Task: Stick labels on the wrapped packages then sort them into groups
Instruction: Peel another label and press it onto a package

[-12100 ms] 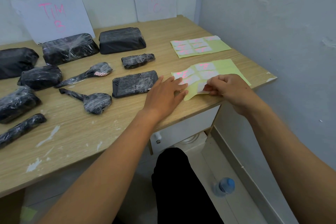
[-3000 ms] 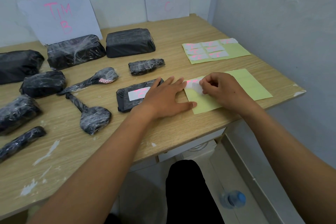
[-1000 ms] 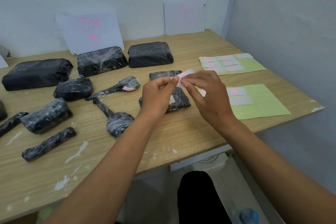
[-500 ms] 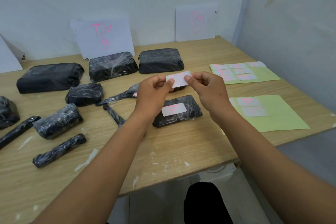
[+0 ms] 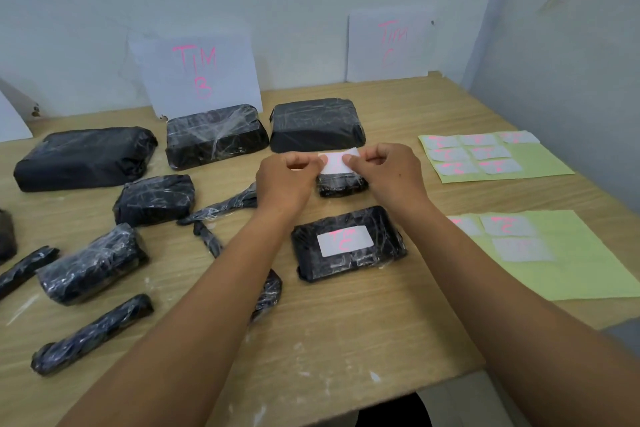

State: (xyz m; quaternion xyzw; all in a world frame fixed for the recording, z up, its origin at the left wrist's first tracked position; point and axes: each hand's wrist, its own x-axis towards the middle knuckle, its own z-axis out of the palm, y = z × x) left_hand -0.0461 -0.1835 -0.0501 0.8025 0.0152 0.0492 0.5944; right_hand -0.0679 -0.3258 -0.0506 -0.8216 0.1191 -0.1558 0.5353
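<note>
A pale-walled corner is filled by a wooden table (image 5: 346,340), where signs lettered in pink are propped at the far wall, probably to mark groups. Black wrapped packages are spread left and centre; green label sheets (image 5: 554,263) lie right. A label (image 5: 335,163) is pinched taut between the left hand (image 5: 287,180) and right hand (image 5: 388,173), just above a small package (image 5: 343,184), apparently for sticking flat.

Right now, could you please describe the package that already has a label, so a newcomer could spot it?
Start at the near green sheet on the table's right side. Just left of it lies a flat black wrapped package, nearer than both hands. It alone bears a white sticker with pink writing.
</note>
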